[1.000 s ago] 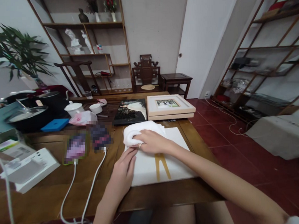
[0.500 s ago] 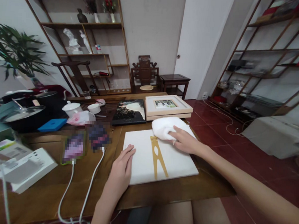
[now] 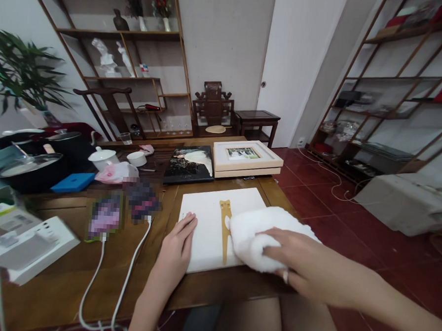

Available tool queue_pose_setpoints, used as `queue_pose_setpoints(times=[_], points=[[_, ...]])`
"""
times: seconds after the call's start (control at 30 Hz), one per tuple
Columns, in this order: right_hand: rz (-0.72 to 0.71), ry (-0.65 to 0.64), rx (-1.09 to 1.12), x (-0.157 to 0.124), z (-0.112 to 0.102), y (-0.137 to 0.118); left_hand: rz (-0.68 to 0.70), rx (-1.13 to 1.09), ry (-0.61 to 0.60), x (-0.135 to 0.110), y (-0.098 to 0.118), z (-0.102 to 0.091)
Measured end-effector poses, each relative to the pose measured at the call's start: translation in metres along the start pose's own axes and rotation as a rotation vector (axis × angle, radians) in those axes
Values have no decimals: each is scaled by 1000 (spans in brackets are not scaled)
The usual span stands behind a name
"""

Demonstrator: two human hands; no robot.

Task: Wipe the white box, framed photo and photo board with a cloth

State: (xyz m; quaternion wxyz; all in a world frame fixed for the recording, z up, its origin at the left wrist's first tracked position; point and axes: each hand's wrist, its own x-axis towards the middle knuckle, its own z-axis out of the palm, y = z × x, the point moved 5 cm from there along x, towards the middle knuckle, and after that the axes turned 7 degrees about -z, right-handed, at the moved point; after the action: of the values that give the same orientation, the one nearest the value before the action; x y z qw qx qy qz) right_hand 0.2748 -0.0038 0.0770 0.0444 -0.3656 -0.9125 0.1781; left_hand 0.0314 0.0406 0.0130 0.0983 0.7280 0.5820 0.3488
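Observation:
A white canvas (image 3: 206, 224) with a gold clothespin-like figure lies flat on the wooden table (image 3: 66, 281). My left hand (image 3: 177, 254) rests flat on the canvas's left edge, fingers stretched out. My right hand (image 3: 297, 261) presses a folded white cloth (image 3: 258, 234) onto the canvas's near right corner, fingers curled over the cloth.
A dark painting (image 3: 189, 165) and a light framed picture (image 3: 245, 158) lie behind the canvas. Two charging phones (image 3: 122, 207) with white cables (image 3: 126, 279), a white box (image 3: 27, 247), a blue pad (image 3: 72, 181), teapot (image 3: 103, 158), cup and pots fill the left side. Shelves line both walls.
My right hand has swept the cloth from the canvas's far left corner to its far right, then down to the near right corner. My left hand stayed on the left edge.

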Motion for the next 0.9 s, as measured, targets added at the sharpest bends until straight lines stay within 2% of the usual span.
queue_pose_setpoints(times=[0.27,0.4,0.5,0.63,0.77,0.83,0.9], points=[[-7,90,-84,82,-23,74,15,7,0,0,2,-2],[31,154,-110,98,-23,85,8,25,-2,0,2,-2],[29,170,-135,83,-16,71,10,25,0,0,2,-2],[5,114,-94,33,-8,36,14,7,14,0,1,-1],[29,7,67,-12,0,6,-7,-12,4,0,-1,0],[23,-11,117,-20,2,1,-12,-22,-8,0,-1,1],[37,-1,110,-16,2,6,-5,-25,-18,0,-2,1]])
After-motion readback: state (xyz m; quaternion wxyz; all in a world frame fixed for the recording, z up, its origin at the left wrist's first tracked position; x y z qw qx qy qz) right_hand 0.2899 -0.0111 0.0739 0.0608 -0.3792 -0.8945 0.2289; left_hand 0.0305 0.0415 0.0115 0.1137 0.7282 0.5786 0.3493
